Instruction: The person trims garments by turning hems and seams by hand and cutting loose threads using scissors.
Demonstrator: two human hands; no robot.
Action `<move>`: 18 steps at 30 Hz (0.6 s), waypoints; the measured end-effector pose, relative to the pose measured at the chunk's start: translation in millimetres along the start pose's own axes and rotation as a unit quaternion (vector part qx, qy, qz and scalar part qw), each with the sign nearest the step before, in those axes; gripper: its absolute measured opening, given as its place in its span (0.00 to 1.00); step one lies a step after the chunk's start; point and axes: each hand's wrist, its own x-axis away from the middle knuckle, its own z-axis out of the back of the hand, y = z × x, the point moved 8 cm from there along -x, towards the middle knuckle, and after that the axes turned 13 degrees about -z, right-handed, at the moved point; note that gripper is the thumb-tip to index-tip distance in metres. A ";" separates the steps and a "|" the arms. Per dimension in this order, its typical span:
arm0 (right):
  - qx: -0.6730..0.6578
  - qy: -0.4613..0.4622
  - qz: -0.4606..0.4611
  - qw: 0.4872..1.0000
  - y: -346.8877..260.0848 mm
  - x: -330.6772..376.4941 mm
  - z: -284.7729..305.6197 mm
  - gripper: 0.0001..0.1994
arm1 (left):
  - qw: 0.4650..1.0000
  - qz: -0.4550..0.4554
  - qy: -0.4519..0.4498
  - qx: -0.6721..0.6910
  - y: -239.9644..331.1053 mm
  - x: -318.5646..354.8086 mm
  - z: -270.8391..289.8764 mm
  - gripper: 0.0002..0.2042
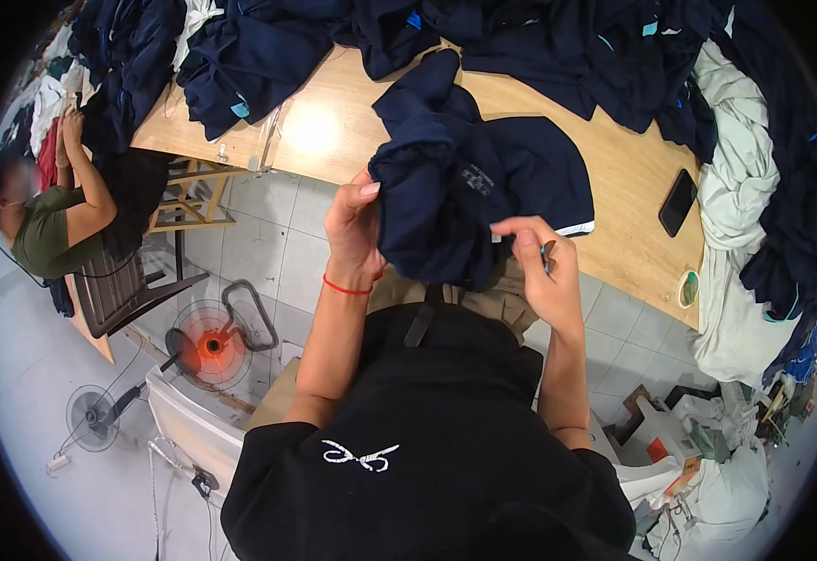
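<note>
A navy blue garment (432, 187) is bunched up over my lap and the near table edge, printed lettering on its inside facing up. My left hand (357, 224), a red string round its wrist, grips the gathered edge at the garment's left. At the right, my right hand (550, 280) has its index finger stretched to the cloth beside a small white tag (496, 238). Tucked in its curled fingers is a small blue and brown tool (547, 256), possibly thread snips, mostly hidden. A white-edged part of the garment lies on the table to the right.
Navy garments (558, 56) heap along the far side of the wooden table (637, 178). A black phone (678, 202) lies at its right, near pale green cloth (731, 140). Leftward are another person (62, 220), a brown chair (118, 290) and an orange-centred fan (212, 344).
</note>
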 end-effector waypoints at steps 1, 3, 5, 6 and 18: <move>-0.004 0.011 0.029 1.000 -16.4 -2.0 -2.5 0.09 | 1.000 0.012 -0.012 0.024 0.7 2.4 -4.0 0.32; -0.006 0.023 0.058 0.998 -29.4 -9.0 -15.0 0.08 | 0.998 0.025 -0.025 0.052 -2.7 6.6 -12.9 0.31; -0.080 0.068 0.088 0.991 -36.5 -13.8 -21.5 0.07 | 0.974 0.054 -0.063 0.212 -5.8 10.2 -35.4 0.29; -0.058 0.063 0.029 0.996 -37.5 -15.1 -22.4 0.08 | 0.973 0.055 -0.064 0.213 -6.4 11.7 -37.1 0.29; -0.118 0.048 0.073 0.989 -52.9 -9.6 -0.7 0.13 | 0.985 0.056 -0.067 0.152 -10.3 15.8 -18.5 0.29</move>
